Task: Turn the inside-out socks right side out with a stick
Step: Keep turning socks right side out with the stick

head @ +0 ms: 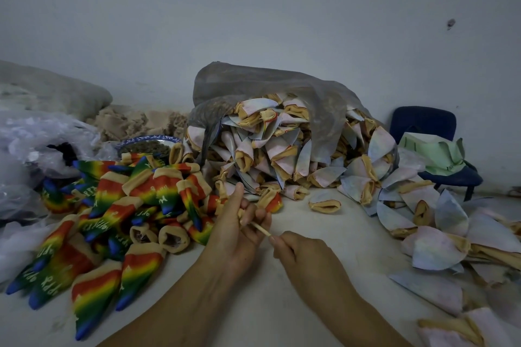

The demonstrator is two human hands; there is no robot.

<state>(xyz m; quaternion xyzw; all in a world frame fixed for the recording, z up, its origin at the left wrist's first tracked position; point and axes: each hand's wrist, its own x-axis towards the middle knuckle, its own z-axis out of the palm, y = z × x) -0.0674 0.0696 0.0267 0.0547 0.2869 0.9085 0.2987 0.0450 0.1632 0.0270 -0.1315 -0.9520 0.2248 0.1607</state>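
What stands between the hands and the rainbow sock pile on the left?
Nothing visible. The left hand and the right hand both hold the stick, and the left hand sits right beside the rainbow sock pile, with only bare table around.

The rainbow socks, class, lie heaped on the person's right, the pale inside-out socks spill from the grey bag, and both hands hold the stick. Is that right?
No. The head view shows the rainbow socks heaped on the person's left. The rest holds: the pale inside-out socks spill from the grey bag, and the left hand and right hand both hold the stick.
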